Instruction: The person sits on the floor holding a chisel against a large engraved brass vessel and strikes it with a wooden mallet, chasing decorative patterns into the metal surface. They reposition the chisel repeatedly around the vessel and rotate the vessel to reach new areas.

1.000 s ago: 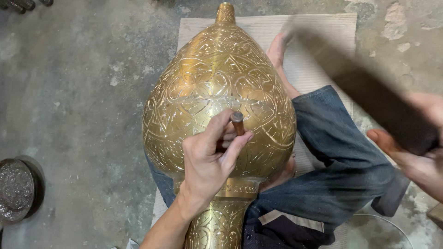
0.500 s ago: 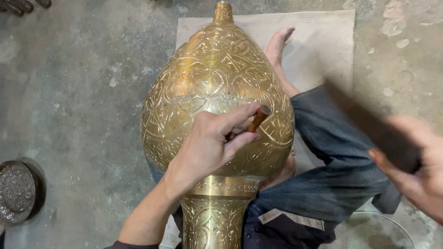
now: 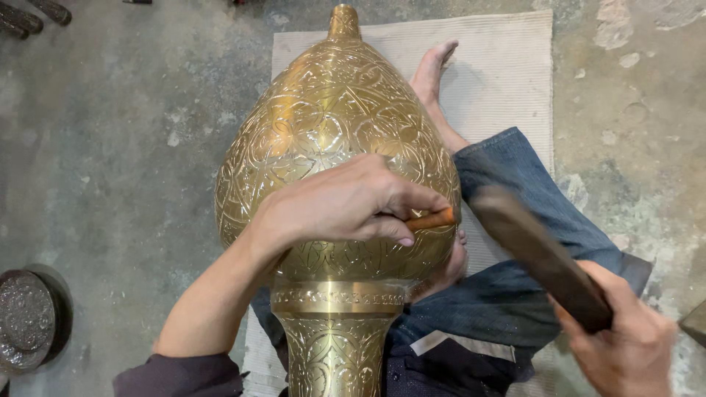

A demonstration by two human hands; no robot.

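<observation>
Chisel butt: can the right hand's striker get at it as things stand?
Probably yes. The chisel sticks out rightward from the left hand on the brass vessel; the dark striker in the right hand has open space between.

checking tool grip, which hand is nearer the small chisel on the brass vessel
Left. The left hand holds the chisel against the brass vessel; the right hand is off to the side, gripping a dark mallet.

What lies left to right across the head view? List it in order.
Dark round metal dish → left hand on the engraved brass vessel → reddish chisel → dark wooden striking block → right hand.
</observation>
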